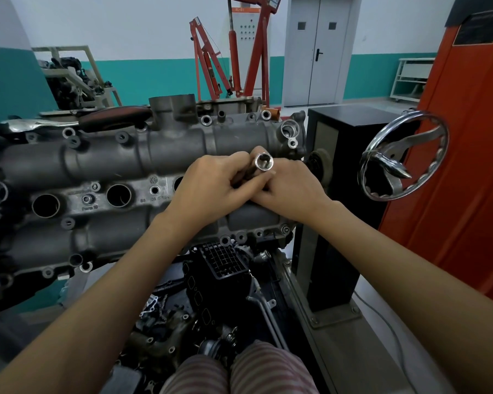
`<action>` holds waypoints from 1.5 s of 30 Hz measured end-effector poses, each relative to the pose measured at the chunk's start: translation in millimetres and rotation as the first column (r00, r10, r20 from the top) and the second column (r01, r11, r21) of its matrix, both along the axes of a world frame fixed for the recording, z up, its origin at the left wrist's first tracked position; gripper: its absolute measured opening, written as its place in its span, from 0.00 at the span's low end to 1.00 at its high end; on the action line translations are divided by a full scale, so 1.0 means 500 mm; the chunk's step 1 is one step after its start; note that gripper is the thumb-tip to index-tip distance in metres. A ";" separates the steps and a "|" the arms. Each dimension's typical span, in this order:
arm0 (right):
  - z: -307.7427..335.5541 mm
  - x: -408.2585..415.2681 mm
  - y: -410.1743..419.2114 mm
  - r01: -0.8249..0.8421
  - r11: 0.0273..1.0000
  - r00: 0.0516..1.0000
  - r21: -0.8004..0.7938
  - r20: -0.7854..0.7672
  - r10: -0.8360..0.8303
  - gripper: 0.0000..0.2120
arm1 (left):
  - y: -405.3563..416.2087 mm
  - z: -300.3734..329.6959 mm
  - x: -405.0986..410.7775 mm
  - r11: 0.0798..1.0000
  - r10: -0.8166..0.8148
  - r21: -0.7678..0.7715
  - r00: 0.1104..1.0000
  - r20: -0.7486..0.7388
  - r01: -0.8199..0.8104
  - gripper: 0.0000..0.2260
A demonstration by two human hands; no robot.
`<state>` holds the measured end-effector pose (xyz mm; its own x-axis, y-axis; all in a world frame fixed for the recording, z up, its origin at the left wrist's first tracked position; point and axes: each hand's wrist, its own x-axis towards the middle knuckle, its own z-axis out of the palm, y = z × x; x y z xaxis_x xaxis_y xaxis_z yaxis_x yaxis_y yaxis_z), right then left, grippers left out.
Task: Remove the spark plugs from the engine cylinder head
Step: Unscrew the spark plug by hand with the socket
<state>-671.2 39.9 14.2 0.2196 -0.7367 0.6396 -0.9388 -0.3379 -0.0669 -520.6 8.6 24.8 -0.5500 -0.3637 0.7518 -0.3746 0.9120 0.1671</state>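
The cylinder head [103, 172] spans the left and centre, open plug wells [119, 195] along its middle. A handwheel [404, 156] stands right of it; crane frames [234, 52] and double doors [316, 49] lie far behind.

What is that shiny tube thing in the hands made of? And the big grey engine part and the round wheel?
The socket looks like polished, chrome-like steel: bright mirror glints on its rim. The cylinder head cover looks like cast aluminium, going by its dull, grainy grey surface. The handwheel seems to be polished or chromed metal, since it throws back sharp reflections.
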 end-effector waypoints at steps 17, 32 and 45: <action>-0.004 -0.002 -0.001 -0.040 0.999 0.999 -0.019 0.019 0.041 0.14 | -0.002 -0.006 -0.003 0.987 0.097 -0.126 0.995 -0.030 -0.100 0.22; -0.002 -0.005 0.007 -0.111 0.993 0.994 -0.040 -0.021 0.110 0.13 | 0.010 0.001 -0.005 0.988 0.097 -0.121 0.995 0.030 -0.092 0.11; -0.005 -0.004 0.007 -0.098 0.989 0.993 -0.113 0.047 0.104 0.06 | 0.000 -0.008 -0.005 0.989 0.082 -0.125 0.997 -0.009 -0.083 0.19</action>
